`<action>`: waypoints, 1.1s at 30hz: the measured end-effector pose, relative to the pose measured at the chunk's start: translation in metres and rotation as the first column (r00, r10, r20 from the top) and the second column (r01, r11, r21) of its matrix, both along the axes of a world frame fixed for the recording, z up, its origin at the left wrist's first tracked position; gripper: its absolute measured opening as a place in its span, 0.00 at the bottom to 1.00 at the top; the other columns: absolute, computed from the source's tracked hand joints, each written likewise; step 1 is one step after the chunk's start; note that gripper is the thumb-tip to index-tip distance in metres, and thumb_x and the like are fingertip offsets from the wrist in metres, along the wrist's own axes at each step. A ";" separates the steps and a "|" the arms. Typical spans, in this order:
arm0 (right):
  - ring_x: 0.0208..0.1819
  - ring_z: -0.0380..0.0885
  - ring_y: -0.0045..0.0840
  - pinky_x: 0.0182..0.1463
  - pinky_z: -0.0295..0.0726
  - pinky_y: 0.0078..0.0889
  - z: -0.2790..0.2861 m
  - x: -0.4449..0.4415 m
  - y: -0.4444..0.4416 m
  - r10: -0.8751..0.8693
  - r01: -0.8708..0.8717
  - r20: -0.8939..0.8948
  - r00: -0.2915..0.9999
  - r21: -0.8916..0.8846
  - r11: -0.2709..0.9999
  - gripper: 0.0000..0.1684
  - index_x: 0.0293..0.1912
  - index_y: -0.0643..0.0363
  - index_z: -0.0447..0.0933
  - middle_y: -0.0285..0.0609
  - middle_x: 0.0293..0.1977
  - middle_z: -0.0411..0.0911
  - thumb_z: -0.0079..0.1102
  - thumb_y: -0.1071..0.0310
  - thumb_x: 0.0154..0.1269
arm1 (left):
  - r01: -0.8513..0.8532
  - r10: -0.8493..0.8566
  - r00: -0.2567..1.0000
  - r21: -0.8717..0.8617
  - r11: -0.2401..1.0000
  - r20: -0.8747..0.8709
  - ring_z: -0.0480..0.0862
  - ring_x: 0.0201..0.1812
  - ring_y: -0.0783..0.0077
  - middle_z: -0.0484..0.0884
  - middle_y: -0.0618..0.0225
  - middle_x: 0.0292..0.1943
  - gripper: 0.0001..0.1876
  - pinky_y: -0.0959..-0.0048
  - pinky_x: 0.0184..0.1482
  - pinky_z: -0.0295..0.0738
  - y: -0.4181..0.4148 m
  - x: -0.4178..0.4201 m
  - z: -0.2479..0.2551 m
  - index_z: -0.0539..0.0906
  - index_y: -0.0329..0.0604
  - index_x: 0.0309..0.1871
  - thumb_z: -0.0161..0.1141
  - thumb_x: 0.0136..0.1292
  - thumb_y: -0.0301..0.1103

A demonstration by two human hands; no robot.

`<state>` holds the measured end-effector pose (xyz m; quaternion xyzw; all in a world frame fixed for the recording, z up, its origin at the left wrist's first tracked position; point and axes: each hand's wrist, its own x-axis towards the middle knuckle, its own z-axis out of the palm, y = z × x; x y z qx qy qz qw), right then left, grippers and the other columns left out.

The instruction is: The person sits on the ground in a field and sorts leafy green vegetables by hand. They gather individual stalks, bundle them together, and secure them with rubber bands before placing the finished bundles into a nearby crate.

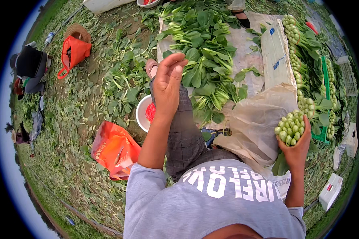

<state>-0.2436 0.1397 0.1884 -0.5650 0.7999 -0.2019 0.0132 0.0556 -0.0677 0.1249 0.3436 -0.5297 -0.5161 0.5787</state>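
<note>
My right hand (300, 143) grips a bunch of bok choy (290, 127) at the right, its pale cut stem ends packed together and facing up. Some of its leaves hang below the hand. Raised above my knee, my left hand (169, 80) has loosely bent fingers and nothing visible in it. Loose bok choy (209, 59) lies in a long heap on a pale sheet (245, 41) ahead of me. Beside my leg is a white bowl (141, 118) of red bands (150, 112), partly hidden by my left forearm.
Banded bok choy bunches (299, 71) line the right, by a green crate (326, 98) and a white foam board (276, 56). An orange bag (115, 149) with a knife (118, 156) lies left; another red bag (74, 53) is beyond. Another person's foot (242, 19) stands at the far end.
</note>
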 end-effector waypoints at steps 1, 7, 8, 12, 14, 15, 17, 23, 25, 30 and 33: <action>0.61 0.65 0.44 0.65 0.64 0.41 -0.001 0.001 0.001 -0.023 0.023 0.051 0.998 0.000 1.000 0.55 0.66 0.60 0.56 0.51 0.61 0.64 0.75 0.73 0.37 | -0.147 0.145 0.989 0.082 0.986 0.032 0.78 0.53 0.69 0.77 0.60 0.51 0.15 0.73 0.57 0.70 -0.011 0.042 -0.022 0.71 0.34 0.58 0.50 0.70 0.29; 0.64 0.63 0.43 0.67 0.62 0.39 -0.005 0.006 -0.002 0.020 -0.019 0.010 1.000 -0.051 0.998 0.53 0.66 0.60 0.57 0.51 0.62 0.62 0.74 0.75 0.40 | -0.381 -0.092 0.580 0.370 0.847 0.809 0.82 0.46 0.61 0.82 0.54 0.43 0.17 0.67 0.50 0.75 0.022 0.200 -0.247 0.77 0.36 0.53 0.54 0.60 0.29; 0.64 0.63 0.43 0.67 0.62 0.39 -0.005 0.008 -0.003 0.025 -0.025 0.003 1.000 -0.050 0.998 0.53 0.66 0.60 0.57 0.51 0.63 0.62 0.74 0.75 0.39 | -0.425 -0.119 0.499 0.362 0.830 0.859 0.82 0.46 0.49 0.83 0.48 0.40 0.18 0.57 0.50 0.75 0.039 0.196 -0.284 0.78 0.39 0.51 0.51 0.58 0.29; 0.64 0.62 0.42 0.68 0.61 0.39 -0.003 0.011 -0.009 -0.008 0.009 0.035 0.999 -0.037 0.999 0.53 0.66 0.60 0.56 0.50 0.63 0.61 0.73 0.76 0.40 | -0.454 -0.243 0.358 0.396 0.798 0.901 0.79 0.48 0.45 0.79 0.46 0.45 0.19 0.53 0.50 0.73 0.090 0.153 -0.366 0.77 0.41 0.53 0.53 0.56 0.31; 0.65 0.62 0.41 0.68 0.60 0.39 -0.005 0.009 -0.007 -0.020 0.020 0.010 1.000 -0.033 0.999 0.53 0.67 0.60 0.55 0.50 0.64 0.61 0.72 0.77 0.40 | -0.517 -0.184 0.352 0.354 0.779 0.918 0.80 0.43 0.46 0.81 0.48 0.40 0.14 0.52 0.45 0.74 0.094 0.126 -0.358 0.80 0.41 0.45 0.51 0.57 0.32; 0.65 0.61 0.41 0.69 0.59 0.39 -0.006 0.009 -0.007 -0.017 0.018 0.015 1.000 -0.046 0.999 0.53 0.67 0.60 0.55 0.50 0.64 0.60 0.72 0.77 0.41 | -0.573 -0.153 0.338 0.332 0.750 0.929 0.81 0.41 0.47 0.81 0.49 0.37 0.12 0.51 0.43 0.74 0.093 0.120 -0.352 0.81 0.40 0.41 0.51 0.58 0.32; 0.66 0.61 0.42 0.69 0.59 0.39 -0.007 0.011 -0.009 -0.001 0.003 0.035 0.999 -0.052 0.999 0.53 0.67 0.61 0.55 0.50 0.65 0.60 0.70 0.78 0.41 | -0.621 -0.087 0.354 0.304 0.722 0.931 0.82 0.38 0.49 0.82 0.51 0.34 0.11 0.51 0.41 0.74 0.097 0.122 -0.351 0.83 0.40 0.34 0.49 0.59 0.33; 0.65 0.62 0.42 0.69 0.58 0.39 -0.022 0.000 -0.029 0.099 -0.095 0.044 0.994 -0.073 0.993 0.50 0.68 0.62 0.55 0.52 0.64 0.61 0.68 0.78 0.45 | -0.777 0.118 0.403 0.272 0.568 0.907 0.83 0.39 0.54 0.84 0.58 0.34 0.07 0.58 0.42 0.75 0.107 0.148 -0.308 0.83 0.48 0.35 0.56 0.56 0.32; 0.65 0.62 0.42 0.69 0.58 0.39 -0.028 -0.002 -0.040 0.146 -0.141 0.059 0.988 -0.080 0.987 0.50 0.68 0.62 0.55 0.53 0.64 0.61 0.67 0.79 0.45 | -0.760 0.207 0.547 0.377 0.530 0.812 0.83 0.37 0.56 0.84 0.57 0.33 0.07 0.61 0.40 0.75 0.111 0.156 -0.311 0.83 0.44 0.36 0.58 0.57 0.33; 0.65 0.62 0.43 0.68 0.59 0.39 -0.035 0.004 -0.073 0.229 -0.228 0.009 0.973 -0.080 0.970 0.50 0.67 0.63 0.56 0.54 0.63 0.63 0.68 0.78 0.44 | -0.811 0.354 0.506 0.293 0.507 0.787 0.84 0.35 0.59 0.83 0.55 0.32 0.06 0.64 0.39 0.77 0.119 0.159 -0.310 0.81 0.40 0.37 0.57 0.57 0.27; 0.63 0.63 0.46 0.67 0.60 0.40 -0.040 0.014 -0.090 0.320 -0.320 -0.015 0.947 -0.091 0.943 0.50 0.67 0.62 0.57 0.54 0.62 0.64 0.69 0.77 0.43 | -0.803 0.496 0.593 0.427 0.414 0.634 0.84 0.30 0.64 0.83 0.56 0.31 0.06 0.67 0.35 0.78 0.141 0.174 -0.350 0.79 0.37 0.39 0.53 0.60 0.23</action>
